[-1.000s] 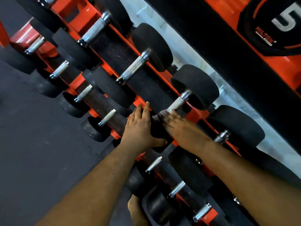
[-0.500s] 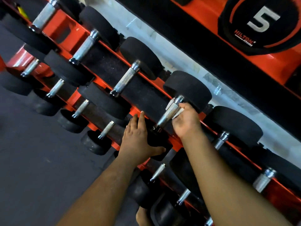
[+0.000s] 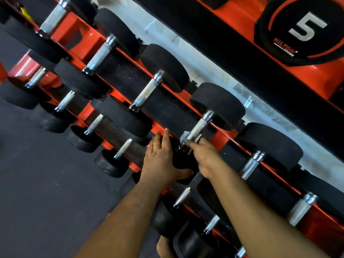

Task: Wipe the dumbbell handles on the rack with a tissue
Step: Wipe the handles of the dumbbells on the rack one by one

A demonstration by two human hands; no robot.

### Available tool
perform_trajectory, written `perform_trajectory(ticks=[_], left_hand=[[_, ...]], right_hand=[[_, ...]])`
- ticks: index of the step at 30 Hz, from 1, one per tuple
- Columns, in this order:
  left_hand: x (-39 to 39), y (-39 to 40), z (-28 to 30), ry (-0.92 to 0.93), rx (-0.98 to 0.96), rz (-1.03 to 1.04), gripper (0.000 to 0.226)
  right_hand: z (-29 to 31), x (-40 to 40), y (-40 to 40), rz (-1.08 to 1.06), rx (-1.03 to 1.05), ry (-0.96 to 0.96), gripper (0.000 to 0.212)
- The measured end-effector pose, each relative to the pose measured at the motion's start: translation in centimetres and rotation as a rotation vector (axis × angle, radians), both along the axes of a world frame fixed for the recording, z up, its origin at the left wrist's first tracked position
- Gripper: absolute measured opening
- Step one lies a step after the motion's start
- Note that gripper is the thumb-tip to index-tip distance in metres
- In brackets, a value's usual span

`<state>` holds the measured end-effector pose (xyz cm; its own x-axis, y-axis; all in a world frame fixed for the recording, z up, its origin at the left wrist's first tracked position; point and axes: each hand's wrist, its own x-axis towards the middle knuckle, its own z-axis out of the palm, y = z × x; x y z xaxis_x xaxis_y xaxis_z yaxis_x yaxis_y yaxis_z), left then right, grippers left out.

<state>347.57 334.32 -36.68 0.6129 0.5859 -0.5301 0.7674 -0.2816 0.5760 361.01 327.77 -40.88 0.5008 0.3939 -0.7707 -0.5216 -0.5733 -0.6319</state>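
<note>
While the red rack (image 3: 78, 34) runs slantwise across the head view, a dumbbell handle (image 3: 200, 125) on its upper tier is gripped at its lower end by the right hand (image 3: 204, 155). The fingers of that hand are curled round the knurled steel, and a white tissue (image 3: 183, 135) is pinched between them and the handle; only small scraps of it are seen at either side of the bar. Just left of this handle, the left hand (image 3: 160, 161) is laid flat on the near black head (image 3: 183, 164) of the same dumbbell, with its fingers straight and close together and its thumb spread out toward the right hand. Nothing is held in it. The far head (image 3: 217, 105) of the dumbbell is seen above the handle, against the pale wall strip (image 3: 186, 43). Other dumbbells are ranged along the rack on both sides of the gripped handle, and smaller ones are set on a lower tier (image 3: 111, 131) to its left. Well above and right of the handle, a black weight plate (image 3: 301, 28) marked with a 5 is shown. A dark floor (image 3: 46, 183) is seen left of the rack. The right hand is somewhat blurred.
</note>
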Motion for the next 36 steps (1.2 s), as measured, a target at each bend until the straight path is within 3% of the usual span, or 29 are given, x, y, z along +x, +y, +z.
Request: perform_trajectory(ticks=[2,5,9,11,14,16,18,23,26,28,32,34,36], left_hand=[[0.0,0.0,-0.3,-0.011,0.007,0.006,0.145],[-0.1,-0.2,-0.4,-0.024,0.004,0.016,0.144],[-0.1,-0.1,-0.2,-0.024,0.009,0.013,0.145],[-0.1,-0.1,0.0,-0.022,0.005,0.010,0.144],[-0.2,-0.1,0.0,-0.025,0.009,0.013,0.146],[-0.2,-0.1,-0.2,-0.034,0.017,0.022,0.147],[-0.1,-0.2,-0.3,-0.046,0.020,0.025,0.148],[-1.0,-0.2,-0.3,-0.092,0.010,0.026,0.147],[-2.4,0.1,0.1,-0.112,0.059,0.022,0.137],[-3.2,0.6,0.3,-0.151,0.194,0.012,0.120],[-4.1,4.9,0.1,-0.220,0.571,0.117,0.095],[-4.2,8.0,0.3,-0.155,0.636,0.156,0.099],[-4.0,11.0,0.3,-0.074,0.572,0.128,0.110]], right_hand=[[0.7,-0.2,-1.6,0.137,-0.149,-0.200,0.008],[3.0,-0.4,-3.2,0.286,-0.083,-0.434,0.016],[4.5,2.4,-1.8,0.718,0.075,-1.216,0.048],[2.8,4.3,-1.2,1.043,-0.018,-1.421,0.060],[0.6,4.6,-2.1,1.384,-0.172,-1.584,0.070],[0.5,3.9,-2.9,1.549,-0.067,-1.566,0.070],[0.8,3.6,-3.7,1.686,0.078,-1.428,0.070],[3.7,5.3,-5.5,1.658,0.145,-1.260,0.065],[5.5,4.7,-4.7,1.369,0.149,-1.034,0.062],[6.2,4.0,-2.9,1.186,0.186,-0.991,0.058],[6.3,2.1,3.4,1.008,0.268,-1.111,0.053],[5.9,1.1,7.1,0.967,0.304,-1.206,0.052],[5.1,0.3,10.6,0.987,0.328,-1.309,0.054]])
